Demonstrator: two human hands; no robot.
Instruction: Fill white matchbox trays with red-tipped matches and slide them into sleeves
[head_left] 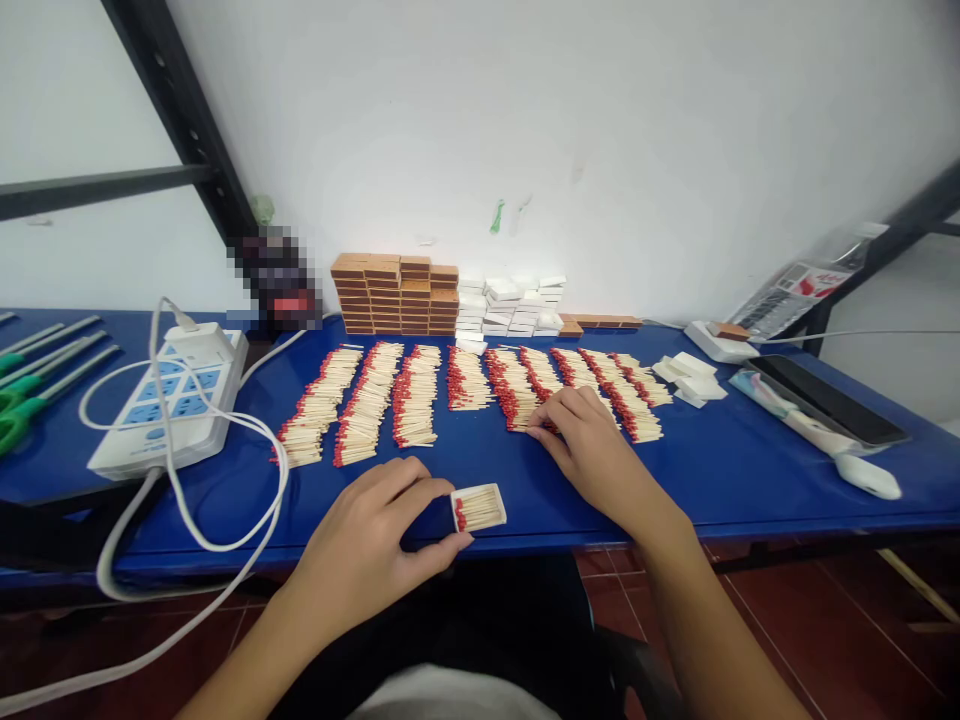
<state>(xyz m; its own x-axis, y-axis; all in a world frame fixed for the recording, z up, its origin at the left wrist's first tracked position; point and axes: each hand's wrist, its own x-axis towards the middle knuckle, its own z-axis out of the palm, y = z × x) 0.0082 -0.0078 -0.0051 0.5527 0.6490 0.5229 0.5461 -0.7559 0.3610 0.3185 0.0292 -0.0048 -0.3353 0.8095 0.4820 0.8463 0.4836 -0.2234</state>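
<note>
My left hand grips a small white matchbox tray partly filled with red-tipped matches, at the front edge of the blue table. My right hand rests palm down on a row of matches, fingertips curled and pinching at the matches' near ends. Several rows of red-tipped matches lie side by side across the middle of the table.
Brown matchbox sleeves and white trays are stacked against the wall. Loose white trays lie right of the rows. A power strip with white cables sits left, green-handled tools far left, a dark phone at right.
</note>
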